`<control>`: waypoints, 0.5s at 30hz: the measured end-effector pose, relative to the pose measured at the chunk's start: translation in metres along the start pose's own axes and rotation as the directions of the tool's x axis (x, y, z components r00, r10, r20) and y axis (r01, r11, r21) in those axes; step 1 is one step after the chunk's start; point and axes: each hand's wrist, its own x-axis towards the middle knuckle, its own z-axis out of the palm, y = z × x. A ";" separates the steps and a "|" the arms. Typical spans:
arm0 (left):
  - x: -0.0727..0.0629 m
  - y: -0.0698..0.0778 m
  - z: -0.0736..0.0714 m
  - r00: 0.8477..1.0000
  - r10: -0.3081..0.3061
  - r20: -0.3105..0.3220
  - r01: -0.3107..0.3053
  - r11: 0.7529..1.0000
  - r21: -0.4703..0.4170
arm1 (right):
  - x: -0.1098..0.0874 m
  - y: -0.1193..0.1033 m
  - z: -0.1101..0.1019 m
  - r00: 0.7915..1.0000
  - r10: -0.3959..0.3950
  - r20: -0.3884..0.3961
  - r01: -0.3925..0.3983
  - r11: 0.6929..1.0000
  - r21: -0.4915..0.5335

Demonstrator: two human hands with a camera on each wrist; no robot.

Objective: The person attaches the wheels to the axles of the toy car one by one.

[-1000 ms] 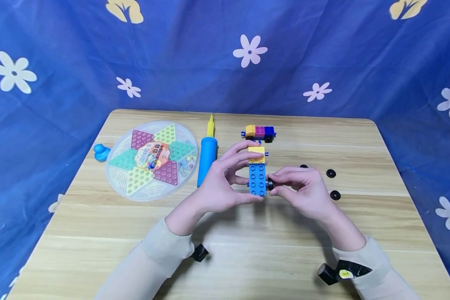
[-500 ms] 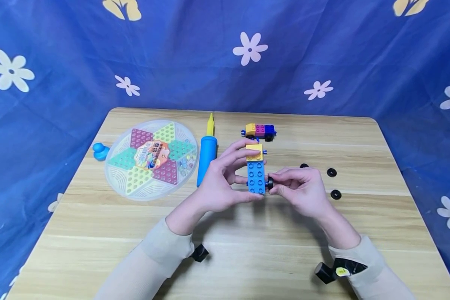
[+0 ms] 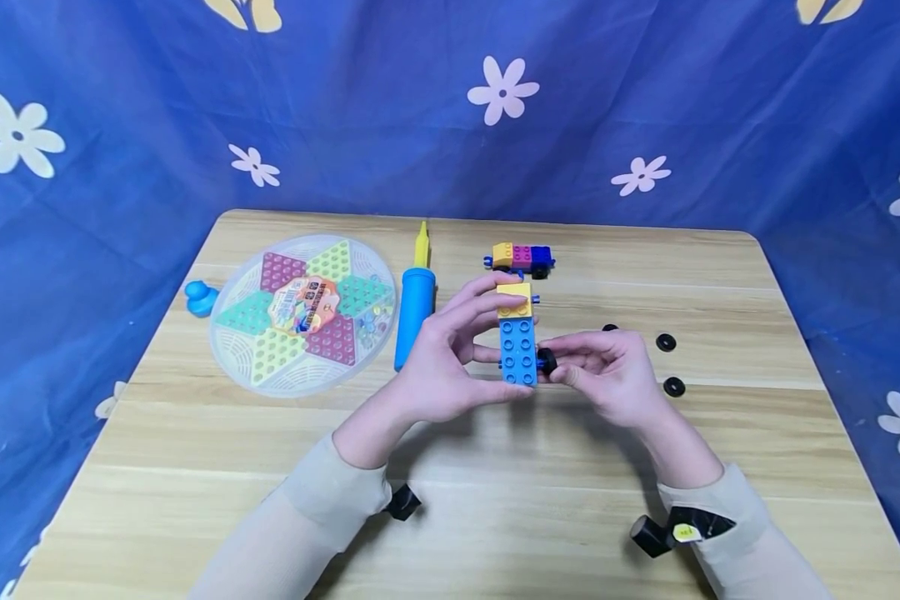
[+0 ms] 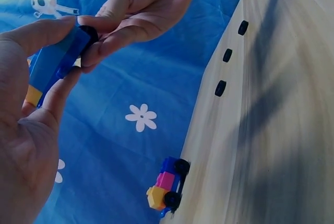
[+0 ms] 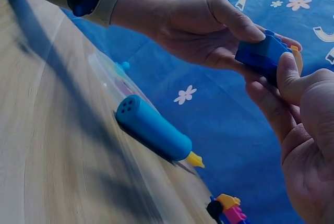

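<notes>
My left hand point(image 3: 444, 367) grips a toy car body of building blocks, its long blue block point(image 3: 518, 350) studded side towards the head camera. A yellow block point(image 3: 513, 302) sits at the far end, and a blue axle peg sticks out beside it. On the car's near right side is a black wheel point(image 3: 546, 361), pinched by the thumb and fingertips of my right hand point(image 3: 607, 375). The left wrist view shows this wheel point(image 4: 90, 35) between the right fingers, right at the blue block. Seen from the right wrist, the right fingers hide it.
Loose black wheels point(image 3: 673, 387) lie to the right on the wooden table point(image 3: 495, 517). A small block car point(image 3: 523, 257) in yellow, pink and dark blue stands behind the hands. Leftward are a blue hand pump point(image 3: 416, 317), a round Chinese checkers board point(image 3: 232, 358) and a blue toy point(image 3: 200, 298).
The right fingertips have shifted slightly around the wheel, and more of its black face now shows. The left hand keeps its grip on the car body.
</notes>
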 end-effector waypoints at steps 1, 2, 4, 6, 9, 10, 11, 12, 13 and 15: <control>0.000 0.000 0.000 1.000 -0.001 -0.002 0.001 1.000 0.003 | 0.000 0.000 -0.001 1.000 -0.007 0.001 0.007 1.000 -0.010; 0.000 0.000 0.001 1.000 -0.002 -0.003 0.002 1.000 0.002 | -0.001 0.000 -0.001 1.000 -0.010 0.002 0.010 1.000 -0.018; -0.001 0.000 0.002 1.000 -0.008 -0.005 0.008 1.000 0.005 | -0.002 0.000 -0.002 1.000 -0.028 0.012 0.029 0.999 -0.026; -0.002 -0.001 0.002 1.000 -0.013 -0.005 0.013 1.000 0.009 | -0.002 -0.001 -0.001 0.999 -0.045 0.017 0.045 0.998 -0.037; -0.003 -0.002 0.003 1.000 -0.018 -0.002 0.018 1.000 0.003 | -0.002 -0.004 0.002 0.998 -0.066 0.007 0.066 0.996 -0.066; -0.003 -0.003 0.003 1.000 -0.019 -0.001 0.019 1.000 0.000 | -0.002 -0.005 0.004 0.997 -0.071 0.000 0.071 0.994 -0.081; -0.003 -0.003 0.004 1.000 -0.019 0.003 0.019 1.000 -0.001 | -0.003 -0.006 0.005 0.997 -0.077 -0.004 0.077 0.993 -0.090; -0.003 -0.003 0.004 1.000 -0.018 0.010 0.018 1.000 -0.004 | -0.003 -0.008 0.007 0.996 -0.085 -0.005 0.084 0.991 -0.107; -0.003 -0.003 0.004 1.000 -0.018 0.017 0.018 1.000 -0.008 | -0.003 -0.009 0.009 0.996 -0.092 -0.006 0.091 0.988 -0.129; -0.003 -0.003 0.005 0.999 -0.015 0.029 0.016 1.000 -0.008 | -0.003 -0.010 0.012 0.995 -0.105 -0.003 0.103 0.981 -0.166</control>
